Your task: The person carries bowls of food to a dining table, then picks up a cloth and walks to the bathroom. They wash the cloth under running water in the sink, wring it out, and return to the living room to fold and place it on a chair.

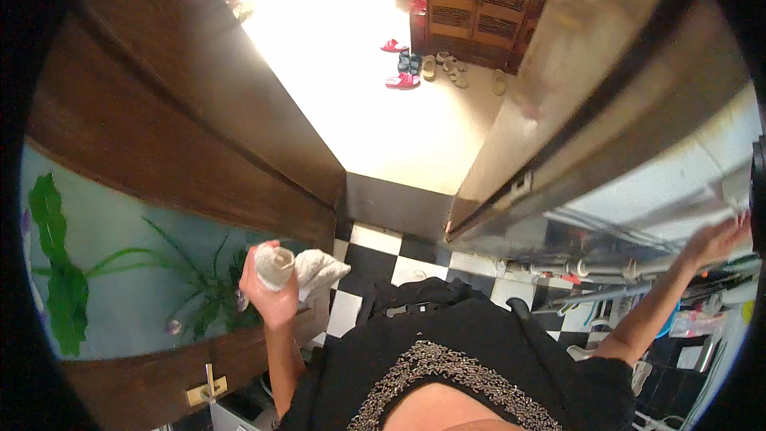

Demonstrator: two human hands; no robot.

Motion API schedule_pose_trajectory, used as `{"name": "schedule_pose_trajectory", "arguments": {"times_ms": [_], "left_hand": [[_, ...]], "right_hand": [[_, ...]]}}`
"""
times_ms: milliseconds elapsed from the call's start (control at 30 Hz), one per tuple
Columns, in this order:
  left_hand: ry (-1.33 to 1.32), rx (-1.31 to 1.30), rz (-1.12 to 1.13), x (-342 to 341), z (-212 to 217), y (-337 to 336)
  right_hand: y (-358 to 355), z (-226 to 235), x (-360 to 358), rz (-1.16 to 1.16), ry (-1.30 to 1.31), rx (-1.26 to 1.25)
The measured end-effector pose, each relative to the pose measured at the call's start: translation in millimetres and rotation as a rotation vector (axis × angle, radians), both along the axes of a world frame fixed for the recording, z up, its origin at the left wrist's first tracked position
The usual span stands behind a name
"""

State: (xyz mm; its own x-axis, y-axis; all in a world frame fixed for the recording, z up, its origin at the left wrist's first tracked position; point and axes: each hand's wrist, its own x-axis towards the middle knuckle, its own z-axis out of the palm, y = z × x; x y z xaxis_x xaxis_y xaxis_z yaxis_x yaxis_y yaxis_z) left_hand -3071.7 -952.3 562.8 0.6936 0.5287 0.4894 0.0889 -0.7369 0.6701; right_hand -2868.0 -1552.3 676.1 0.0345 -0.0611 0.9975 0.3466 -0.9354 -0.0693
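My left hand is closed round a bunched whitish cloth. One part of the cloth is rolled up above my fingers, and another part hangs out to the right. Beside this hand is a door with a pale panel painted with green leaves. My right arm stretches far to the right, where my right hand is raised by the wall, close to a dark object at the picture's rim. Its fingertips run into the rim, so their grip is not clear.
A brown door frame and a dark threshold lead to a bright room. Slippers and sandals lie there before a wooden cabinet. Black and white floor tiles lie before me. Pipes and racks line the right side. A door handle is at lower left.
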Motion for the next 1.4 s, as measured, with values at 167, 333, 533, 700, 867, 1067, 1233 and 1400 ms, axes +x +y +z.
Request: {"name": "schedule_pose_trajectory", "arguments": {"times_ms": [167, 333, 533, 700, 867, 1067, 1233, 1400], "left_hand": [[-0.046, 0.032, -0.25, 107.0, -0.8, 15.5], [-0.035, -0.062, -0.583, 233.6, -22.5, 26.9], [-0.028, -0.09, -0.676, 366.1, -28.3, 61.6], [-0.009, -0.097, -0.622, 444.7, 13.2, 138.2], [-0.045, 0.167, -0.511, 525.1, 60.5, 215.0], [-0.079, 0.2, -0.376, 595.3, 70.9, 258.4], [0.028, 0.318, -0.227, 642.3, 76.2, 304.7], [0.162, 0.328, 0.015, 689.6, 93.4, 352.6]], "right_hand": [[14.6, 1.8, -11.7, -0.228, -0.117, -0.07], [46.3, -14.6, -6.3, -0.372, -0.081, -0.099], [131.2, -103.1, 50.3, -0.45, 0.318, -0.026], [229.7, -235.5, 112.1, -0.295, 1.083, 0.146], [301.8, -343.4, 165.8, -0.053, 1.839, 0.314], [348.9, -400.5, 262.6, 0.058, 2.177, 0.347], [361.2, -471.2, 408.4, 0.227, 2.042, 0.191], [387.8, -456.3, 575.5, 0.249, 2.297, 0.216]]}}
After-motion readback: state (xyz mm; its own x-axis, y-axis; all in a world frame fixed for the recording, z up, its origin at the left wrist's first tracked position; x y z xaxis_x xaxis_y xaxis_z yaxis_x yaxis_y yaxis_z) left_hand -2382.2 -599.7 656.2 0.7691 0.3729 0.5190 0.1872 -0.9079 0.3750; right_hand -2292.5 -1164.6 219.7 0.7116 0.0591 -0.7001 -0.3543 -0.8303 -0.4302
